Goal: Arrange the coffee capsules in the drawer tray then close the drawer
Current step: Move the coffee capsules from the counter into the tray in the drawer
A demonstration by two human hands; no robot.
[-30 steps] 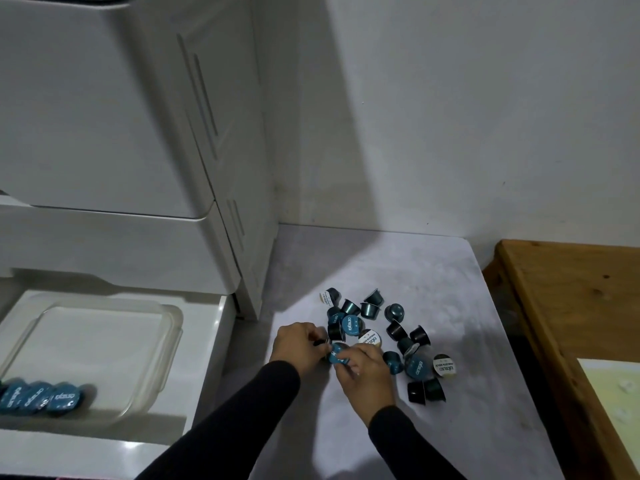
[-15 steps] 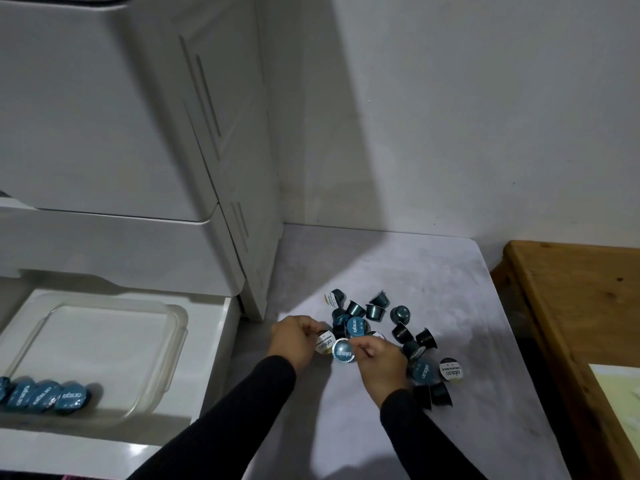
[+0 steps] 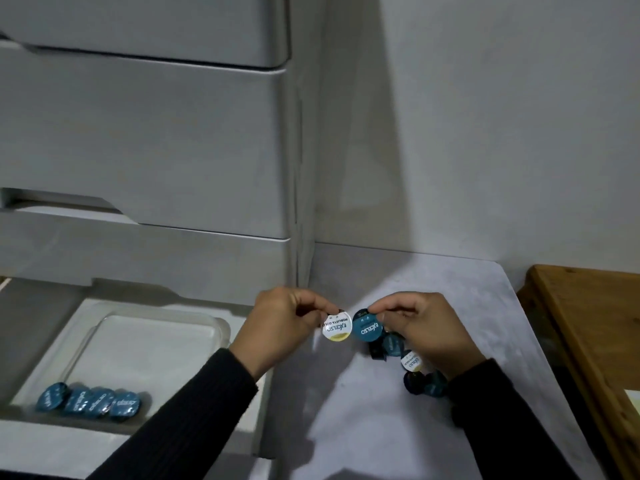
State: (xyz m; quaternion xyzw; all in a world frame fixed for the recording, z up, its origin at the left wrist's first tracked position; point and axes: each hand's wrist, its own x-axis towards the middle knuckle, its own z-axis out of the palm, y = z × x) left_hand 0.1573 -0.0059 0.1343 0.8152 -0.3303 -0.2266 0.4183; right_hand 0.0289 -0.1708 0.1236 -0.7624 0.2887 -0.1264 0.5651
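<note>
I have one capsule in each hand: my left hand (image 3: 284,322) pinches the white-lidded capsule (image 3: 337,328) at its rim, my right hand (image 3: 427,329) the teal-lidded capsule (image 3: 366,329), both held above the counter (image 3: 433,282). They look light, rigid and slick-foiled, so rim grips suit. Four capsules (image 3: 90,404) line the near edge of the drawer tray (image 3: 149,318), left.
</note>
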